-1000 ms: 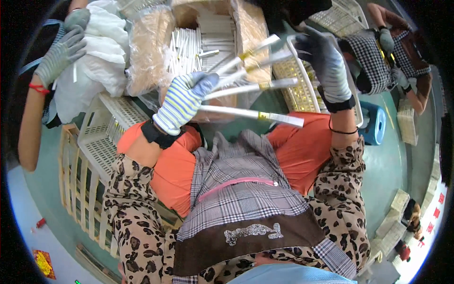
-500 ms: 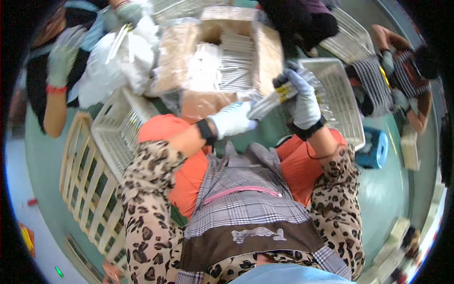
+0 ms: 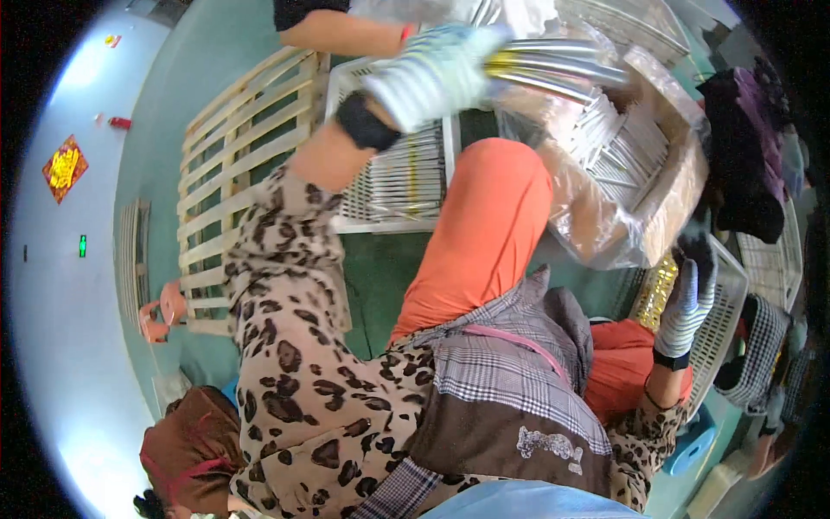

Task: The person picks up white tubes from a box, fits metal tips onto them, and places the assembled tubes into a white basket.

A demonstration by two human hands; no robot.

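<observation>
My left hand [image 3: 428,82], in a striped pale glove with a black wristband, is blurred by motion. It is closed around a bundle of slim silver tubes [image 3: 562,65] with yellow bands, which points to the right. Below this hand is a white plastic crate [image 3: 393,227] with rows of similar tubes [image 3: 406,177] lying in it. My right hand [image 3: 685,307], also gloved, has its fingers stretched out at the near side of another white crate [image 3: 726,311]. Beside that hand lie shiny yellow-banded pieces [image 3: 660,290]. Nothing shows in its grasp.
An open carton [image 3: 596,229] lined with clear plastic holds many white tubes [image 3: 635,156]. A co-worker's bare forearm [image 3: 346,35] with a red wristband reaches in behind my left hand. Wooden slats [image 3: 246,156] stand at left. Other people work at the right; a blue stool [image 3: 692,441] is there.
My view has swung to the left. My left hand has carried the tube bundle over toward the left crate. The right hand has come off the bundle and is down by the right crate.
</observation>
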